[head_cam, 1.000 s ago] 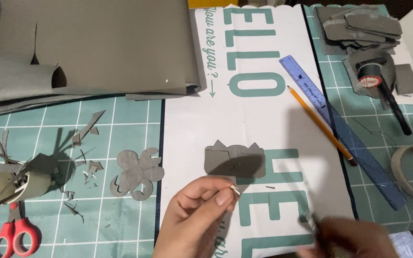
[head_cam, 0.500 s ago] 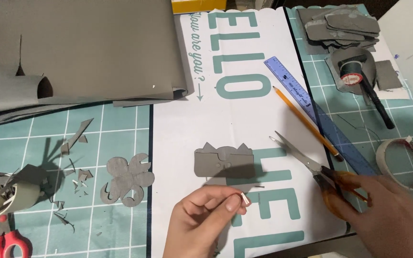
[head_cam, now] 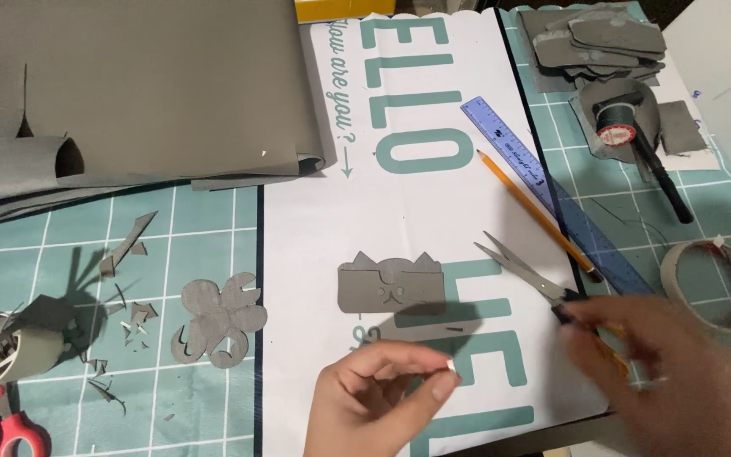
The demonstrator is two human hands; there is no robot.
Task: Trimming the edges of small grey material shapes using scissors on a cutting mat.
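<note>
The left hand (head_cam: 374,398) pinches a tiny grey scrap (head_cam: 450,366) between thumb and fingers (head_cam: 420,355), just below the grey cat-shaped cutout (head_cam: 391,286) on the white sheet (head_cam: 433,203). The blurred right hand (head_cam: 670,372) grips small scissors (head_cam: 528,272) by the handle, blades open and pointing toward the cutout.

Grey cat-shaped cutout (head_cam: 391,285), teal gridded mat (head_cam: 205,220), blue ruler (head_cam: 509,152), orange pencil (head_cam: 535,211).
</note>
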